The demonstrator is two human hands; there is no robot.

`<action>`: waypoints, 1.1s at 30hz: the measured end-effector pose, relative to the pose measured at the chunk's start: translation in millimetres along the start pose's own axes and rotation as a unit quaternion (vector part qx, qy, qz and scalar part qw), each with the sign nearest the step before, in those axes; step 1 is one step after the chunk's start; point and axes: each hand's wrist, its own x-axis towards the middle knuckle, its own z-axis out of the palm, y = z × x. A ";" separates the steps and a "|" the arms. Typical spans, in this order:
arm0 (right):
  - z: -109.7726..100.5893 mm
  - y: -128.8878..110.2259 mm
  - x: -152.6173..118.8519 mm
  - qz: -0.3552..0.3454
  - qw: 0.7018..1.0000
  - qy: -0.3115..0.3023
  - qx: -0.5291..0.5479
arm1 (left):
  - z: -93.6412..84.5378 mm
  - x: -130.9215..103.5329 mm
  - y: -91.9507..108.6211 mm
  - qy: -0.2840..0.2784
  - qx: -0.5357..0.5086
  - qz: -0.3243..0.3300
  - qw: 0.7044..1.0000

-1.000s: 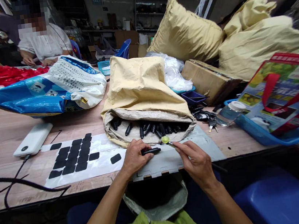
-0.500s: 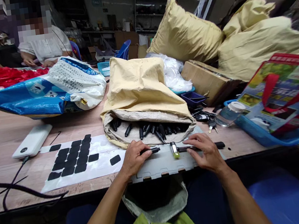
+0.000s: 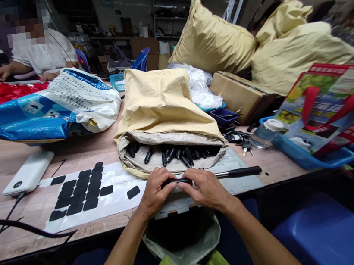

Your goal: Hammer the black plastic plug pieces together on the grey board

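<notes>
My left hand point(image 3: 157, 190) pinches one end of a slim black pen-shaped piece point(image 3: 180, 180), held level just above the grey board point(image 3: 235, 182). At its other end, my right hand point(image 3: 206, 187) has closed its thumb and fingers on the same piece. A hammer point(image 3: 244, 172) with a black grip lies on the board to the right; its head is hidden behind my right hand. Right behind my hands, a beige sack point(image 3: 160, 104) opens toward me, showing several similar black pieces point(image 3: 184, 154) in its mouth.
Left of my hands, a white sheet point(image 3: 117, 199) carries black rounded patches, beside a white power bank point(image 3: 29, 173) with a cable. A blue-and-white bag point(image 3: 46, 110) lies behind. At right are keys point(image 3: 247, 147), a clear jar point(image 3: 266, 133) and a blue basket point(image 3: 314, 158).
My right hand has left the hammer and moved left to grip the black piece beside my left hand. The whole view has shifted slightly.
</notes>
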 end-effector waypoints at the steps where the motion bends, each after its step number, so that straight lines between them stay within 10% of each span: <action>1: 2.7 -0.7 -0.2 0.003 1.000 0.005 0.005 | 1.4 -0.3 -1.0 -0.001 0.005 0.006 1.000; 14: 29.3 -5.8 2.5 -0.028 0.991 0.084 0.099 | 10.6 -7.3 -7.4 0.012 0.098 0.044 0.994; 33: 15.4 1.8 -6.1 -0.033 0.990 0.015 0.138 | 1.2 -1.9 3.5 -0.078 0.023 -0.040 0.996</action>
